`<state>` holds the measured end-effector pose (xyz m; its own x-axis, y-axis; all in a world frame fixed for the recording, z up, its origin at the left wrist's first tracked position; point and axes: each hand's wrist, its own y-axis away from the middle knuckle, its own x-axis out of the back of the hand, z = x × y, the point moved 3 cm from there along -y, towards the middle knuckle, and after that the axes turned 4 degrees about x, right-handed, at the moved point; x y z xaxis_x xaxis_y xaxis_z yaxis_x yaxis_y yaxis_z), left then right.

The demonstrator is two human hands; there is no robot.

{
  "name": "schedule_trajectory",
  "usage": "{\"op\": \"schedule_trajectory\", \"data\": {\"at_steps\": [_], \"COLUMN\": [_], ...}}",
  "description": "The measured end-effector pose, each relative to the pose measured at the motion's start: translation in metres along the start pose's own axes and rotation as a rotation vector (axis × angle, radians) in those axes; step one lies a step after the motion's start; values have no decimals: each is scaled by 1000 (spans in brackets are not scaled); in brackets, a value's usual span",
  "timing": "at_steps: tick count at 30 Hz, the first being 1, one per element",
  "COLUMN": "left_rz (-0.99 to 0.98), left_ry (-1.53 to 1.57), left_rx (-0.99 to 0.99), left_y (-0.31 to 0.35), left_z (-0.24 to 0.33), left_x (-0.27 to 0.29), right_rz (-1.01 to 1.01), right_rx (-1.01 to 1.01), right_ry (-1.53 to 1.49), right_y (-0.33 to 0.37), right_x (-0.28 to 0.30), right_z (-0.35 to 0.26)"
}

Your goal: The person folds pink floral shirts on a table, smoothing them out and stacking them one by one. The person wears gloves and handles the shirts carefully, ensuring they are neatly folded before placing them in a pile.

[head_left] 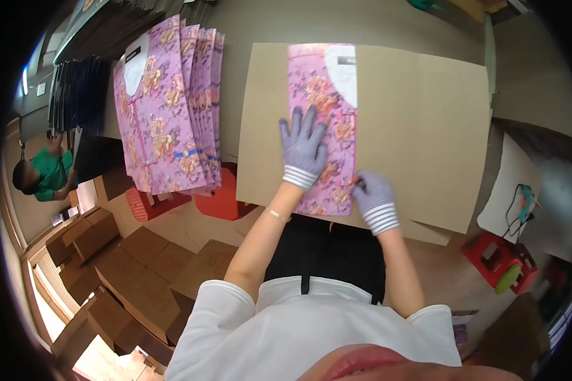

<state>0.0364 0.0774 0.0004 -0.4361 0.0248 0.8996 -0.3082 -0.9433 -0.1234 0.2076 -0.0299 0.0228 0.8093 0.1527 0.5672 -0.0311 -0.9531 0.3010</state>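
Observation:
A flat, narrow pink floral piece, which looks like a folded garment, lies lengthwise before me on a brown cardboard sheet. It has a white neck-shaped part and a small dark label at its far end. My left hand, in a grey-purple glove with a striped cuff, presses flat on it with fingers spread. Beside its right edge, near the close end, my right hand wears a matching glove. The fingers of that hand are curled together, with a small dark-orange bit at the tips; what they hold is not clear.
Several similar floral pieces stand overlapped at left, by dark upright sheets. Red plastic stools show below the table edge. Cardboard boxes fill the lower left. At right lies a teal corded tool. A person in green is far left.

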Motion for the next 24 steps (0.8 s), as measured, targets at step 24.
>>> {"op": "schedule_trajectory", "data": {"at_steps": [24], "left_rz": [-64], "left_ry": [-115], "left_rx": [-118], "left_y": [-12], "left_z": [-7], "left_x": [-9], "right_rz": [409], "right_rx": [-48], "right_ry": [-878], "right_y": [-44], "right_x": [204], "right_z": [130]}}
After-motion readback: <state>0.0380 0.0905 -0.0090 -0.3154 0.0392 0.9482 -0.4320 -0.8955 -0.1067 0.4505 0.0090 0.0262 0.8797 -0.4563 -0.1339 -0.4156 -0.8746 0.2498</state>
